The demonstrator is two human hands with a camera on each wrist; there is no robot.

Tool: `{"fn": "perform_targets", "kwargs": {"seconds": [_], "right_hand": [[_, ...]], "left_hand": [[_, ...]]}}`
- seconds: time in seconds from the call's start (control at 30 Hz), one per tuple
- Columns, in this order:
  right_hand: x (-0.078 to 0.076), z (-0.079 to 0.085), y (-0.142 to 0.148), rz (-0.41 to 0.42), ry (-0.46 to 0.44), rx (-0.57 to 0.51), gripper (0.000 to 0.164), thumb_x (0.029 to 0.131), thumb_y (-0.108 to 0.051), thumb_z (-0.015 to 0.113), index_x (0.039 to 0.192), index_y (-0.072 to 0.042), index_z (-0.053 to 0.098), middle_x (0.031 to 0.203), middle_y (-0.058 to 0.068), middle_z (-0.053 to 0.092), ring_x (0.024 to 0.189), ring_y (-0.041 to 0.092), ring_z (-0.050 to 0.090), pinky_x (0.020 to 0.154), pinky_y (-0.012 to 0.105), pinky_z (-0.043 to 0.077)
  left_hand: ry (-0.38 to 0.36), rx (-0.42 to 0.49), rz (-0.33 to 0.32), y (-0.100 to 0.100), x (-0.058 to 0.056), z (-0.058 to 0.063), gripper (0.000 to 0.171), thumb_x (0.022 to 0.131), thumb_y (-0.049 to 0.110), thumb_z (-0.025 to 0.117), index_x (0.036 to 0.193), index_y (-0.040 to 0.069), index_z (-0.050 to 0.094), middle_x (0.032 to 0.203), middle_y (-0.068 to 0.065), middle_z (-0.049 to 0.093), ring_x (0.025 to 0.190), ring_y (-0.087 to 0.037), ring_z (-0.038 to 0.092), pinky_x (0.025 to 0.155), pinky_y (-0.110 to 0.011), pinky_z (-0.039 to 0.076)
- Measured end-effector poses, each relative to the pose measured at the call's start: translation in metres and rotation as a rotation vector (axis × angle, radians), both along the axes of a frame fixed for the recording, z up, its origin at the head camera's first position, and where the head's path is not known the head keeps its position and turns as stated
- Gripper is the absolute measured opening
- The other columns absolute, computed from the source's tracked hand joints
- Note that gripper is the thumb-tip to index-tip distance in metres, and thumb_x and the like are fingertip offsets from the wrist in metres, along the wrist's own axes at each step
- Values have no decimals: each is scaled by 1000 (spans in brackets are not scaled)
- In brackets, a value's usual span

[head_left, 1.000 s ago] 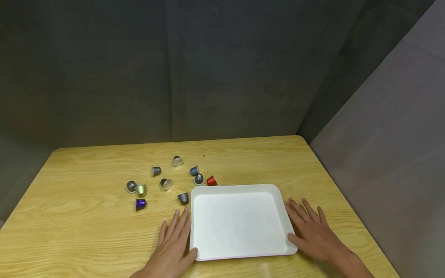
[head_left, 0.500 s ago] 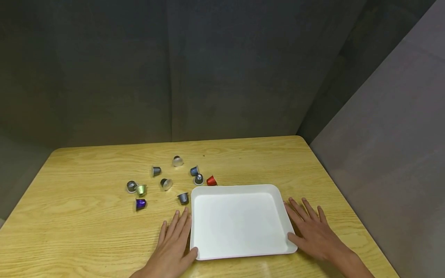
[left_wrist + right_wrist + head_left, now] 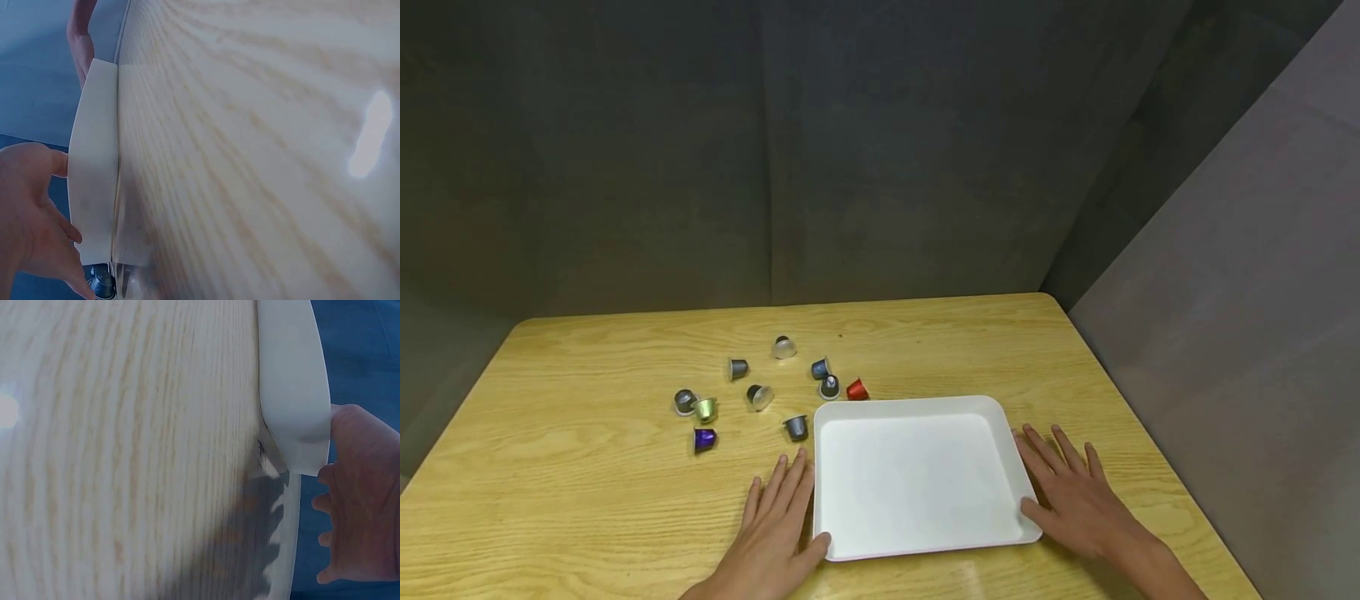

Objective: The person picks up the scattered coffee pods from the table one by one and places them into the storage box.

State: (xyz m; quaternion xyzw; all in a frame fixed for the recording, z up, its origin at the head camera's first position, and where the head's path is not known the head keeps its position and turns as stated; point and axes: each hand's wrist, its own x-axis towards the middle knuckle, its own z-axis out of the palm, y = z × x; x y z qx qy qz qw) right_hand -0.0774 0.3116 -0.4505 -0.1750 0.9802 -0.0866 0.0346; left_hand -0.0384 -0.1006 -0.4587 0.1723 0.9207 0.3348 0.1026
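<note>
A shallow white rectangular tray (image 3: pixel 925 475) lies on the wooden table near its front edge. My left hand (image 3: pixel 771 529) lies along the tray's left side, fingers extended and thumb at the near left corner. On the opposite side, my right hand (image 3: pixel 1075 500) has its fingers spread, with the thumb touching the rim near the right corner. The left wrist view has the left hand (image 3: pixel 37 219) beside the tray wall (image 3: pixel 94 169). In the right wrist view, the right hand (image 3: pixel 365 494) meets the tray's end (image 3: pixel 294 375). Neither hand grips anything.
Several coffee capsules lie scattered behind and left of the tray, among them a red one (image 3: pixel 857 390), a purple one (image 3: pixel 704 440), a pale green one (image 3: pixel 705 409) and a grey one (image 3: pixel 796 428) near my left fingertips. Dark panels (image 3: pixel 880 167) stand behind the table.
</note>
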Motion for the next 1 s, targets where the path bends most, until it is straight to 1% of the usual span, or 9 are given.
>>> {"fn": "perform_targets", "kwargs": {"seconds": [0.23,0.3,0.37,0.43,0.57,0.8,0.87,0.9,1.0], "right_hand": [[1,-2,-3,-3,13,-25,78,96,-30,60,161,-15,19,162,11,25,147,44,14,107,73,11],[1,-2,-4,-3,16,-31,79,96,-30,60,161,-16,18,163,11,24,147,44,13,107,72,11],[2,-2,-4,0,28,-28,78,97,-34,60,161,-16,19,163,11,24,147,43,13,107,72,11],[2,-2,-5,1,42,-23,78,98,-42,60,160,-15,21,163,11,23,147,43,14,107,72,12],[2,-2,-8,-3,68,-19,82,97,-55,57,159,-13,24,163,12,24,146,44,16,106,73,14],[3,-5,-12,-2,94,-43,86,96,-57,57,160,-13,21,163,11,22,146,44,16,106,74,14],[3,-7,-13,-8,90,-45,87,95,-58,57,160,-14,21,163,11,23,146,44,16,106,74,14],[4,-8,-13,-12,87,-45,87,95,-59,57,160,-14,21,163,11,23,146,44,16,106,74,14],[3,-9,-14,-23,83,-45,87,95,-61,56,160,-14,22,163,11,24,146,44,16,106,73,14]], "left_hand": [[-20,9,3,0,0,0,84,95,35,66,154,-6,23,164,-21,5,149,-42,-2,110,-69,-4],[-21,7,4,-1,0,0,84,95,35,66,154,-6,24,164,-21,5,149,-42,-2,110,-69,-4],[-22,9,7,-1,0,0,84,95,35,66,154,-6,24,164,-21,6,149,-42,-2,110,-69,-4],[-22,14,10,0,0,0,84,95,35,66,154,-6,24,164,-21,6,149,-42,-2,110,-69,-4],[-19,18,14,0,0,1,85,94,35,67,154,-6,23,164,-21,7,149,-42,-2,110,-69,-4],[-15,9,20,1,-1,3,86,94,35,67,155,-6,21,163,-22,9,149,-41,0,111,-68,-2],[-9,-19,28,0,-2,4,86,95,40,66,155,-4,24,163,-21,14,149,-41,5,113,-67,3],[-2,-33,35,-1,-3,5,85,95,43,65,155,-3,26,162,-22,18,149,-41,10,114,-66,8],[9,-58,87,-6,-9,11,79,95,49,63,154,3,36,157,-17,33,144,-39,28,110,-64,26]]}}
